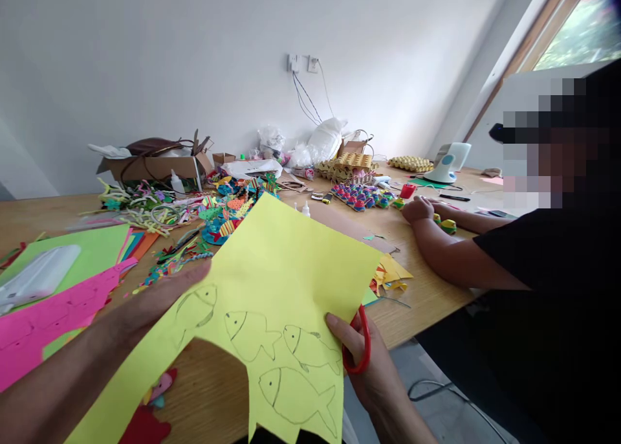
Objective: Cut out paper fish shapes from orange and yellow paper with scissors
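Yellow paper (295, 256) is held over the near tabletop (412, 311), left hand (187, 279) gripping its left side, right hand (366, 369) its right edge plus red scissors (367, 340); near edge partly cut, four drawn fish (295, 395) uncut.

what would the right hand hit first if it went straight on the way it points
Most likely the yellow sheet it holds: the right hand points forward and left across it. Depth is unclear, and the sheet hides what's behind.

Yellow paper (295, 256) hides most of the red scissors (367, 340).
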The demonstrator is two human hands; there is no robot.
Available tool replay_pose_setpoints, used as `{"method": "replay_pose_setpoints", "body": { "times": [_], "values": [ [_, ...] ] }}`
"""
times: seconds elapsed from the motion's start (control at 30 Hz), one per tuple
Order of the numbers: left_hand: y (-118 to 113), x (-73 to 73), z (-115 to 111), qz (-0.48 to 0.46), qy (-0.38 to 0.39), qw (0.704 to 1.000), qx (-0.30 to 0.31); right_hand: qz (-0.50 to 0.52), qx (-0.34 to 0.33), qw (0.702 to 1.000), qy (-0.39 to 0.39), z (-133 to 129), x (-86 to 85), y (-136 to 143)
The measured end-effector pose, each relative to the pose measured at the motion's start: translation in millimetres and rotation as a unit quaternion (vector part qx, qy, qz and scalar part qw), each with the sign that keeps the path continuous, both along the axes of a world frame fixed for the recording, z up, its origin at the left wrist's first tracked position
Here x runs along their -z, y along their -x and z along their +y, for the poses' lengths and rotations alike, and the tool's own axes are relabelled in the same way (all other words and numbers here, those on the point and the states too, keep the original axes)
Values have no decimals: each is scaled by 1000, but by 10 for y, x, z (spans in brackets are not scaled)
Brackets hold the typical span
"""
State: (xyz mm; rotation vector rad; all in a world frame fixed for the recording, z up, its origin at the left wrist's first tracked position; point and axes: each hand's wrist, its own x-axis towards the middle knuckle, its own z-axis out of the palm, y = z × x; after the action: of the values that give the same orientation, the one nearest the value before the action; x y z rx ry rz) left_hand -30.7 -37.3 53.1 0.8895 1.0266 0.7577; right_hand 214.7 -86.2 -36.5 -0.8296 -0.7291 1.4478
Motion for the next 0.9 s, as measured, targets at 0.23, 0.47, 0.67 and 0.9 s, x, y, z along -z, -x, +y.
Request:
{"method": "replay_pose_setpoints", "body": {
  "times": [0.23,0.47,0.67,0.9],
  "values": [
    [-97,400,-219,-88,-48,994,40,46,79,996,7,-126,78,29],
    [-329,400,-425,-82,-91,978,170,62,112,992,-19,-177,142,196],
    [-482,407,-395,-66,-25,997,41,55,91,994,-25,-203,112,348],
    [-335,185,-232,0,-67,998,0,-79,9,997,15,-248,115,205]
  ]
}}
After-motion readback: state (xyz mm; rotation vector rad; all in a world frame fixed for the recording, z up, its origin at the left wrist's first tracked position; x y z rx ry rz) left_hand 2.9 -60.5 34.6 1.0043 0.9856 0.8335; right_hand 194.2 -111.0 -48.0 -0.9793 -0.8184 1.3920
